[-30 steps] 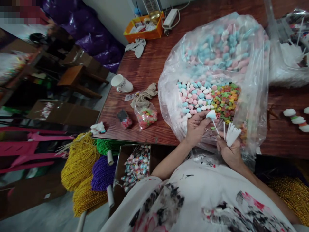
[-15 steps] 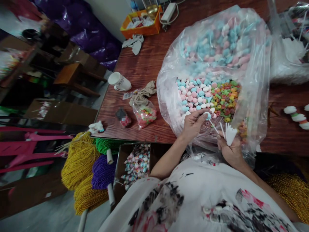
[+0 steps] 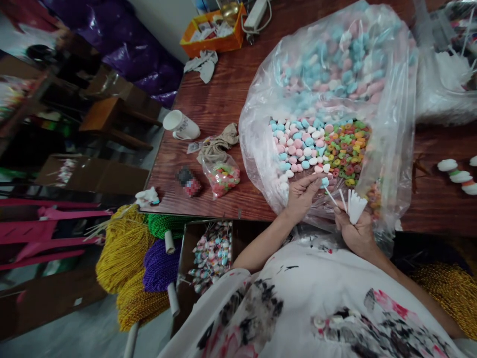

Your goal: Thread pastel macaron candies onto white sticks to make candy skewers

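Observation:
My left hand (image 3: pixel 302 195) pinches near a blue candy (image 3: pixel 325 182) that sits on the tip of a white stick (image 3: pixel 331 195). The lower end of that stick reaches my right hand (image 3: pixel 356 229), whose fingers are wrapped round a bundle of white sticks (image 3: pixel 357 206). Just beyond both hands, pink, white and blue candies (image 3: pixel 298 144) lie beside colourful ring-shaped pieces (image 3: pixel 348 149) in the opening of a large clear plastic bag (image 3: pixel 257 124). More pink and blue candies show through the bag's far part.
On the table (image 3: pixel 223 94) are a white mug (image 3: pixel 181 125), a cloth (image 3: pixel 220 144), a small bag of rings (image 3: pixel 223 179) and an orange box (image 3: pixel 212 45). Below the edge stands a box of candy sticks (image 3: pixel 212 253). Strung candies (image 3: pixel 461 176) lie at the right.
The blue candy and my left fingers have moved slightly right and down, and the fingers look straighter. My right hand has hardly moved. The whole view has shifted slightly.

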### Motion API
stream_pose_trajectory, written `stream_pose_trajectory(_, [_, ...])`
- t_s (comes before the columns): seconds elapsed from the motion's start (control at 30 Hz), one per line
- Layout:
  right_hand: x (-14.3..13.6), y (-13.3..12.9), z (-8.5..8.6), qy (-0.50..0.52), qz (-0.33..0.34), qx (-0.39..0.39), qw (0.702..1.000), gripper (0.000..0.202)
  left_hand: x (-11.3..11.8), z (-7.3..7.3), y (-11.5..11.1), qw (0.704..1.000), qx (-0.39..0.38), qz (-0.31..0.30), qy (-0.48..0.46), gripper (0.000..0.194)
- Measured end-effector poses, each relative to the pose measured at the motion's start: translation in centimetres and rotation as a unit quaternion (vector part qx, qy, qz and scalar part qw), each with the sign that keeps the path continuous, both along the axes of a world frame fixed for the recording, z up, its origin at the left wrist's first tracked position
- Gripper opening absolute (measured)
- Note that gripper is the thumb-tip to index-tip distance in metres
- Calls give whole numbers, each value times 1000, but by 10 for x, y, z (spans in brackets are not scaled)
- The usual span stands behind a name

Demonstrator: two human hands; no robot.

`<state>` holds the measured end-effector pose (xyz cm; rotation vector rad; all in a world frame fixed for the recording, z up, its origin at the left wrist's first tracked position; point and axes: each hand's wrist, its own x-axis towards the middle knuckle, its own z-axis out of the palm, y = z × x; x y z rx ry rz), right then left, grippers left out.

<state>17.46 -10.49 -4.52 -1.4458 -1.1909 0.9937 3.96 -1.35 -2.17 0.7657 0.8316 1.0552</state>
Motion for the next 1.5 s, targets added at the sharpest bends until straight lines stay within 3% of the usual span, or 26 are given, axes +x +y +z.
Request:
stream_pose_trajectory(0.17, [1,-2,-12,25,-37,-3,999,30,7,1,-8,998,25,3,55,38])
stream_pose_trajectory(0.33, [2,3,-1,67,-69,-25,995,33,16,6,-14,976,160,-49,139,29])
stream_pose_trajectory(0.5, [22,11,11,134,-160,-36,977,27,18,7,16,941,238,-76,229,33])
stream_pose_trajectory(0.57, [32,13,13,168,-196,-31,966,26,17,9,34,876,320,-84,349,30])
stream_pose_trajectory(0.7, [37,14,10,174,-205,-17,963,26,22,15,54,647,435,-163,604,22])
stream_pose_trajectory(0.77, [34,11,7,159,-178,-15,971,25,27,16,56,582,454,-180,650,22])
stream_pose_trajectory(0.93, [32,0,5,139,-99,-30,985,25,34,8,55,505,536,-220,639,22])
stream_pose_trajectory(1.1, [39,-8,2,95,-122,-20,988,30,34,-5,49,461,617,-285,571,27])
stream_pose_trajectory(1.23, [42,-7,-8,76,-103,-2,992,25,31,-3,54,471,601,-286,579,26])
stream_pose_trajectory(1.33, [41,-6,-9,78,-109,9,991,23,24,0,63,533,554,-286,572,20])
stream_pose_trajectory(1.4, [40,-6,-8,81,-119,13,989,23,19,-1,67,626,500,-258,539,20])
stream_pose_trajectory(1.5, [38,-6,-7,91,-122,5,988,24,10,1,64,843,339,-157,388,14])
